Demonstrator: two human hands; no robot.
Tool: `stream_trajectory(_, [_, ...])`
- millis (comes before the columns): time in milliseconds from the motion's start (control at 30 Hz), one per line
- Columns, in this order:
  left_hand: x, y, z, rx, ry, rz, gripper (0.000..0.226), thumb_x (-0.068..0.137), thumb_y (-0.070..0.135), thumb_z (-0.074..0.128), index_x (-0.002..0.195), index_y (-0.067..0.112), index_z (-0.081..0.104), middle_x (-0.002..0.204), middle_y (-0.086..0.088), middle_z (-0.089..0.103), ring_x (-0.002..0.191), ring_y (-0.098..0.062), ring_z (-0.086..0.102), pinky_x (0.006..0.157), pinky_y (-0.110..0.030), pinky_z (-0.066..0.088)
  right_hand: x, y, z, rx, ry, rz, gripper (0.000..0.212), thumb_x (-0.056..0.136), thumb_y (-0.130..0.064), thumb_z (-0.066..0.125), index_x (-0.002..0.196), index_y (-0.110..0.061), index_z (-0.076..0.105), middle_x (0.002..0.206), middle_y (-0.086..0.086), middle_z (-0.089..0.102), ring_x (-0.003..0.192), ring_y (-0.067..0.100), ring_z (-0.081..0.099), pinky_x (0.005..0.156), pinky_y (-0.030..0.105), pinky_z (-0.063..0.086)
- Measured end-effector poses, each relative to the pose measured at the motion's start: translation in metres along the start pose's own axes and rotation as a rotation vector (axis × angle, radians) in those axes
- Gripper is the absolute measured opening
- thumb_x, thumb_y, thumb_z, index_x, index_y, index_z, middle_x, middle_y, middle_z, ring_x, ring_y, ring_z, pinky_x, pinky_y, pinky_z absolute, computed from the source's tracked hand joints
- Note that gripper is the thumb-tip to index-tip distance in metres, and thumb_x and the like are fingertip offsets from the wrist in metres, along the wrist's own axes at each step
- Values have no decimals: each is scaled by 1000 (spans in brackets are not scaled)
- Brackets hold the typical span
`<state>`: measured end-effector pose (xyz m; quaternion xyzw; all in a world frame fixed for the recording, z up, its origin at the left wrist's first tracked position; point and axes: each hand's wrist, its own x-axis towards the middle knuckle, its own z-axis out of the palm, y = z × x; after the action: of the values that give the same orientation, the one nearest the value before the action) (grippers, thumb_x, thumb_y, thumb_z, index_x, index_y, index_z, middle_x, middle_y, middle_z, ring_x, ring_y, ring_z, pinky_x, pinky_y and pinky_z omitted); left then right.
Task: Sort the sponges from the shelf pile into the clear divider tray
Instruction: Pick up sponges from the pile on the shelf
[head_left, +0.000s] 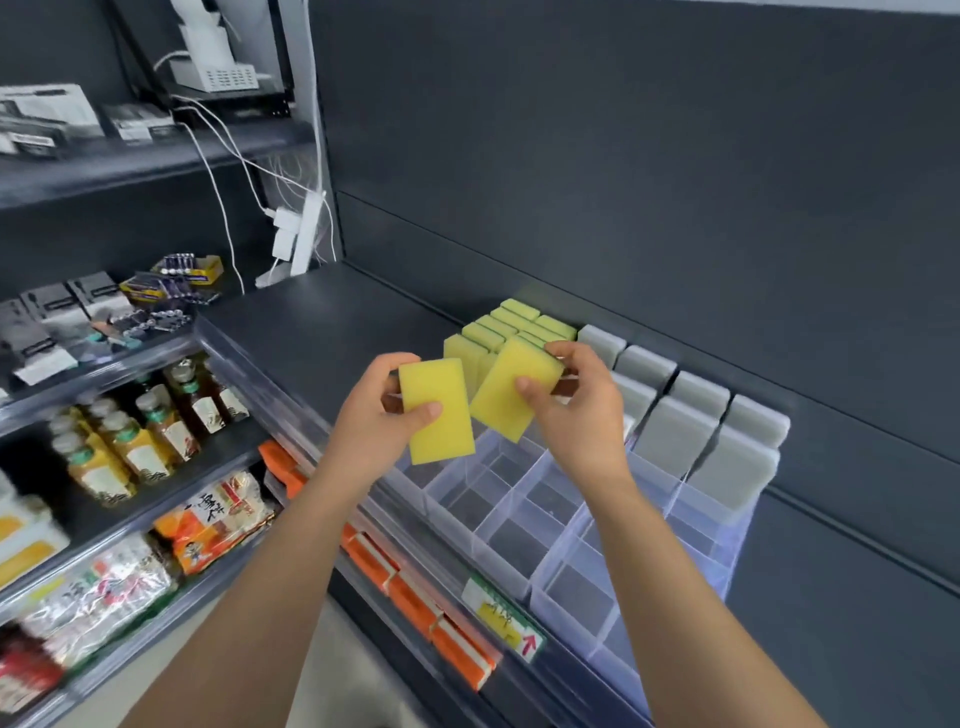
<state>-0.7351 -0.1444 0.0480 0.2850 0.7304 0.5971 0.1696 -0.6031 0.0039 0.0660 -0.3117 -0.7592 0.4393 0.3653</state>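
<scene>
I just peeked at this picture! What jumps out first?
The left hand and right hand each hold up a bright yellow sponge, the left sponge and right sponge, mid-picture above the clear divider tray. Behind them, more yellow sponges stand packed, with grey sponges to their right.

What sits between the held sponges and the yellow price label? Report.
Head view: only empty clear divider tray compartments, below left sponge and right sponge.

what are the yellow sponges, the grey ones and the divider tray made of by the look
Yellow sponges: matte, fine-grained foam, probably soft; the racked ones show a green scouring layer. Grey sponges: matte foam too, likely; pores unclear. Divider tray: clear, glossy rigid plastic; the shelf shows through.
</scene>
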Motion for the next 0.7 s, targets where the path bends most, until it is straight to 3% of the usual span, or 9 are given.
stream_trajectory(100, [32, -9, -10, -1, -47, 4, 45, 82, 10, 71, 116, 31, 51, 110, 1, 61, 104, -19, 59, 88, -45, 52, 21, -1, 22, -192, 35, -34, 35, 81, -19, 72, 114, -18, 58, 109, -2, 51, 86, 13, 51, 80, 22, 42])
stream_trajectory(233, [75, -18, -24, 6, -121, 14, 46, 81, 11, 72, 115, 35, 51, 110, 4, 61, 102, -16, 59, 88, -47, 52, 41, 0, 46, -431, 46, -8, 33, 82, -23, 71, 113, -18, 59, 107, 0, 59, 88, 18, 55, 83, 37, 47])
stream_trajectory(333, [101, -21, -30, -3, -183, 26, 46, 81, 11, 71, 114, 37, 51, 110, 5, 61, 102, -16, 59, 87, -42, 52, 47, 4, 58, -604, 70, -22, 34, 83, -26, 70, 114, -17, 61, 106, 0, 64, 99, 21, 55, 84, 33, 44])
stream_trajectory(700, [153, -32, -27, 2, -368, 84, 47, 81, 10, 70, 112, 38, 49, 109, 6, 60, 97, -13, 58, 81, -33, 51, 55, 9, 77, -917, 210, 29, 27, 84, -27, 68, 107, -15, 62, 100, 2, 67, 97, 27, 51, 84, 38, 37])
